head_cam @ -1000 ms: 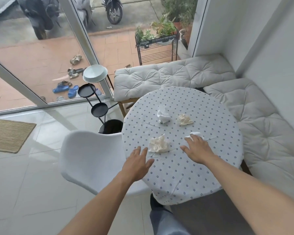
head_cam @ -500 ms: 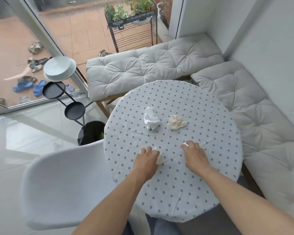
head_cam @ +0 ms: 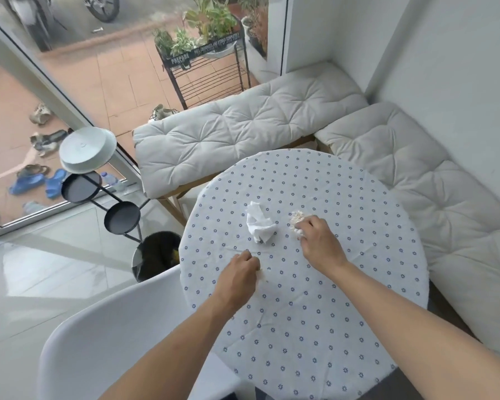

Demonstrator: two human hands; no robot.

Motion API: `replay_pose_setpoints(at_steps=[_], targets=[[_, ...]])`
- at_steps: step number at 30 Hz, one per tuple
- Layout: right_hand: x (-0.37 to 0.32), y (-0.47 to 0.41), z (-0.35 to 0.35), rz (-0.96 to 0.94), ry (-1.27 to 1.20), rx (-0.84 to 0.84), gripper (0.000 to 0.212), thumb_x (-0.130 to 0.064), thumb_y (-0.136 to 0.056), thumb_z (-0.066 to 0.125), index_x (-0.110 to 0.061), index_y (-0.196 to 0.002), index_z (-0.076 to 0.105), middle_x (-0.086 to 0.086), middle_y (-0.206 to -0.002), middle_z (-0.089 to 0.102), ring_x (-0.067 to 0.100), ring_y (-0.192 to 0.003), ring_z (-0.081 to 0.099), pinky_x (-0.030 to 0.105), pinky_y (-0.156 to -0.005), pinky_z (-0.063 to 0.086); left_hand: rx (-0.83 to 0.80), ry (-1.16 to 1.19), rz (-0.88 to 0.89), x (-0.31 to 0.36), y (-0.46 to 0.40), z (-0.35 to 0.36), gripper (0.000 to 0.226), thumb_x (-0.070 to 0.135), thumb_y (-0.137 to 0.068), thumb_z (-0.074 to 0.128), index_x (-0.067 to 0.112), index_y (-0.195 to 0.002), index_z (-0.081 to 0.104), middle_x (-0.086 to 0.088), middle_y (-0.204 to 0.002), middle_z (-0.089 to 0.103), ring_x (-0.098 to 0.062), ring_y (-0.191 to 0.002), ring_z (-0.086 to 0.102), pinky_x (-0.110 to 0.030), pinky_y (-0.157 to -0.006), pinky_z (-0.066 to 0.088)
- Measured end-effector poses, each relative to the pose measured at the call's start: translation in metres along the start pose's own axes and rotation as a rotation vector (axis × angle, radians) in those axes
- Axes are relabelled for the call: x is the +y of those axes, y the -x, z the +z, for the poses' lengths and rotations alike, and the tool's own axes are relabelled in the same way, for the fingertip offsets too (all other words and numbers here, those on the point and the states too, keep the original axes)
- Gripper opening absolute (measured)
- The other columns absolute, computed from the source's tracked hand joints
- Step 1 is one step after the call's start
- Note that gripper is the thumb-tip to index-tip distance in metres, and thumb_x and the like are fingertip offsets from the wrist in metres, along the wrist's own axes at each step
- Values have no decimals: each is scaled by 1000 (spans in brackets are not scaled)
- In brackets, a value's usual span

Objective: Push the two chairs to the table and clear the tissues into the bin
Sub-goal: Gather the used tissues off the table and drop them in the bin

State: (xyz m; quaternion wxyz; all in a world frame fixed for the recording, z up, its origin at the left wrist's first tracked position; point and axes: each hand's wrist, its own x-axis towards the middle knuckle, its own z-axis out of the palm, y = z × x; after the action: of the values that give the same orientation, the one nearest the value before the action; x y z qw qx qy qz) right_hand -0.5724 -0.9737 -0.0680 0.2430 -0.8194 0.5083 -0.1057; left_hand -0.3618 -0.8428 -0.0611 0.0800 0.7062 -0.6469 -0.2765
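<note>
A round table (head_cam: pixel 315 327) with a dotted cloth fills the middle. A crumpled white tissue (head_cam: pixel 258 226) lies loose on it. My left hand (head_cam: pixel 238 274) is closed just below that tissue, and a scrap of beige tissue shows at its fingers. My right hand (head_cam: pixel 319 243) holds a small white tissue (head_cam: pixel 300 233) in its fist, with its fingertips on a beige tissue (head_cam: pixel 296 218). A white shell chair (head_cam: pixel 113 342) stands at the table's left edge. The black bin (head_cam: pixel 156 255) sits on the floor left of the table.
Cushioned benches (head_cam: pixel 237 134) run along the far side and right wall (head_cam: pixel 430 197). A black stand with round trays (head_cam: pixel 121 217) and a white bowl (head_cam: pixel 87 150) stands by the glass door. A dark grey surface (head_cam: pixel 404 383) shows under the table's near right edge.
My left hand has closed over the near beige tissue. My right hand took the small white tissue and moved forward onto the far beige one. The view shifted closer and left.
</note>
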Motion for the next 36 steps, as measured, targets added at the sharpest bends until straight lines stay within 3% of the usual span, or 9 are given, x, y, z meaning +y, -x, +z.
replay_pose_setpoints(at_steps=[6, 13, 16, 18, 21, 23, 25, 31, 36], targets=[[14, -29, 29, 146, 68, -76, 34, -9, -100, 60, -8, -134, 61, 13, -145, 53, 37, -132, 43, 48, -104, 44, 90, -61, 59, -17, -38, -38, 17, 4, -102, 55, 1, -110, 70, -13, -110, 62, -35, -101, 58, -51, -78, 55], [26, -16, 40, 65, 30, 38, 26, 4, -89, 69, -5, -112, 72, 13, -112, 68, 35, -101, 55, 49, -83, 54, 56, -165, 30, -8, -100, -53, 25, 3, -101, 55, 3, -124, 63, -14, -123, 56, -35, -111, 53, -52, -82, 54], [24, -15, 39, 70, -15, 49, 24, 5, -89, 68, -5, -110, 73, 10, -107, 68, 33, -99, 56, 47, -77, 56, -18, -295, 14, -5, -119, -42, 45, 13, -96, 66, 13, -139, 52, -13, -143, 45, -35, -122, 46, -45, -89, 51], [21, -11, 41, 81, -34, 52, 25, 6, -89, 66, -5, -111, 73, 10, -108, 67, 32, -100, 56, 46, -75, 56, -94, -347, 8, -3, -126, -28, 60, 18, -94, 71, 18, -148, 43, -15, -157, 32, -39, -132, 41, -50, -98, 50], [12, -7, 48, 103, -56, 55, 26, 3, -90, 66, -7, -113, 73, 9, -110, 66, 31, -103, 55, 46, -74, 57, -150, -284, -16, -5, -124, -4, 47, 20, -99, 68, 15, -142, 50, -16, -167, 23, -40, -146, 29, -53, -99, 52], [3, -8, 52, 101, -69, 54, 29, 5, -90, 64, -8, -115, 73, 8, -112, 66, 30, -105, 55, 44, -76, 56, -107, -242, 5, -10, -118, 4, 26, 10, -99, 63, 9, -124, 59, -13, -155, 40, -38, -142, 35, -46, -84, 54], [-9, -10, 56, 95, -76, 47, 30, 6, -91, 62, -8, -115, 72, 7, -112, 65, 29, -106, 55, 43, -75, 56, -89, -221, 36, -18, -110, 2, 16, -3, -94, 56, 5, -107, 61, -10, -131, 54, -35, -125, 46, -43, -69, 50], [-68, -29, 71, 87, -90, 93, 30, 6, -90, 63, -9, -114, 72, 6, -111, 65, 27, -106, 56, 38, -74, 56, -31, -183, 94, -83, -88, -38, 22, -3, -96, 53, 3, -111, 68, -10, -123, 63, -33, -111, 53, -51, -80, 56], [-135, -47, 102, 60, -80, 79, 27, 4, -93, 62, -9, -114, 72, 4, -109, 64, 25, -104, 56, 36, -73, 56, 33, -150, 88, -169, -62, -82, 24, -4, -95, 55, 4, -110, 71, -9, -118, 65, -32, -109, 56, -51, -78, 57]])
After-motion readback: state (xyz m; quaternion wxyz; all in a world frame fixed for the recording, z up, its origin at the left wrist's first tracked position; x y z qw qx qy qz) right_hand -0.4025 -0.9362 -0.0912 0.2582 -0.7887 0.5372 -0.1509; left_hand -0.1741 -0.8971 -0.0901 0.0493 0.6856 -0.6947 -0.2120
